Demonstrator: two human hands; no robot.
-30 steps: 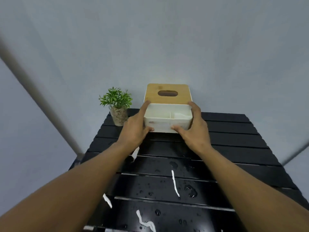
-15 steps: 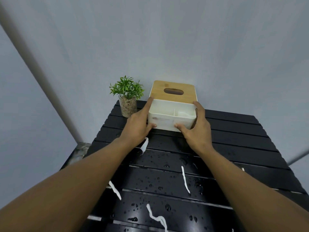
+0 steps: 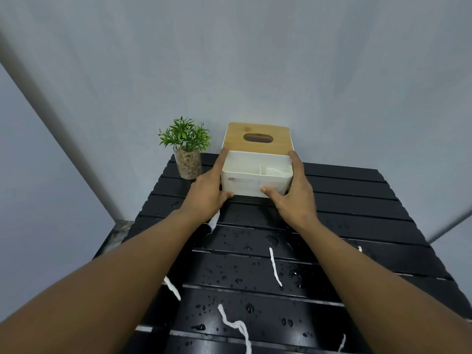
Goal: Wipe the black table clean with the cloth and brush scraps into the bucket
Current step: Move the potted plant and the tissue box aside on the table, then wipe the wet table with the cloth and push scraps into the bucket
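The black slatted table [image 3: 357, 198] carries water drops and several white paper scraps, such as a long strip [image 3: 275, 269] in the middle and a curly one [image 3: 236, 325] near the front. At the back stands a white tissue box with a wooden lid [image 3: 256, 159]. My left hand [image 3: 208, 192] grips its left side and my right hand [image 3: 291, 192] grips its right side, thumbs on the front face. No cloth or bucket is in view.
A small green plant in a pebble-filled glass [image 3: 187, 154] stands at the back left corner, close to the box and my left hand. A grey wall rises right behind the table. Floor shows past the table's left edge [image 3: 120, 231].
Both hands stay on the tissue box, which sits slightly farther back toward the wall. The camera has shifted, so the table and plant appear a little more to the right.
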